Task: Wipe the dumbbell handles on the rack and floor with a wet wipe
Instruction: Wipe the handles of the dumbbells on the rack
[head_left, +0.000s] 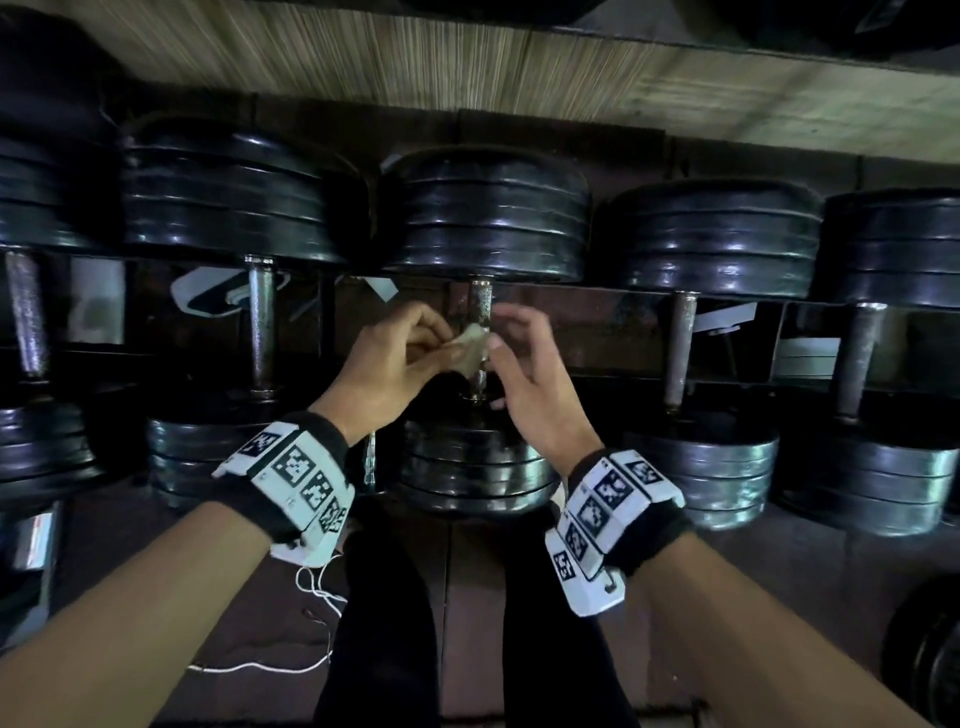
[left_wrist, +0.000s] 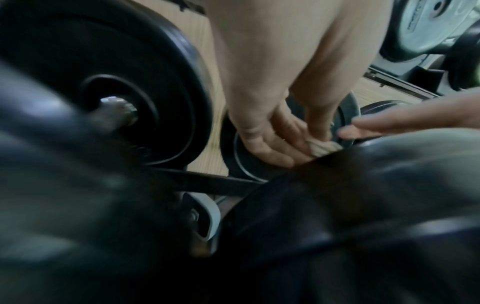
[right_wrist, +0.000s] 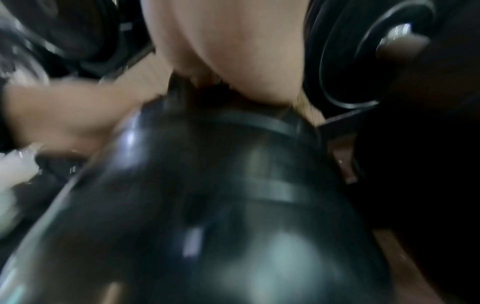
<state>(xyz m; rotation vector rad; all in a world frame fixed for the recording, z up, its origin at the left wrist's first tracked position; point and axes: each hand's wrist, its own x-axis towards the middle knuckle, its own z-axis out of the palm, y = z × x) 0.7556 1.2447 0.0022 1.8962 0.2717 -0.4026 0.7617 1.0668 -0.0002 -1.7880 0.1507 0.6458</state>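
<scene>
A row of black plate dumbbells lies on a low rack. The centre dumbbell's metal handle (head_left: 481, 304) runs between its far plates (head_left: 483, 218) and near plates (head_left: 475, 467). My left hand (head_left: 405, 353) pinches a crumpled pale wet wipe (head_left: 474, 347) against that handle. The left wrist view shows the same wipe (left_wrist: 323, 148) at my left hand's fingertips (left_wrist: 291, 150). My right hand (head_left: 530, 374) hovers just right of the handle with fingers relaxed, its thumb close to the wipe and holding nothing. The right wrist view is blurred; a near plate (right_wrist: 233, 205) fills it.
Neighbouring dumbbell handles stand to the left (head_left: 261, 322) and right (head_left: 681, 348), with more at both ends (head_left: 857, 358). A wooden surface (head_left: 467, 62) lies beyond the rack. My black-clad legs (head_left: 384, 623) and a white cable (head_left: 311, 587) are below.
</scene>
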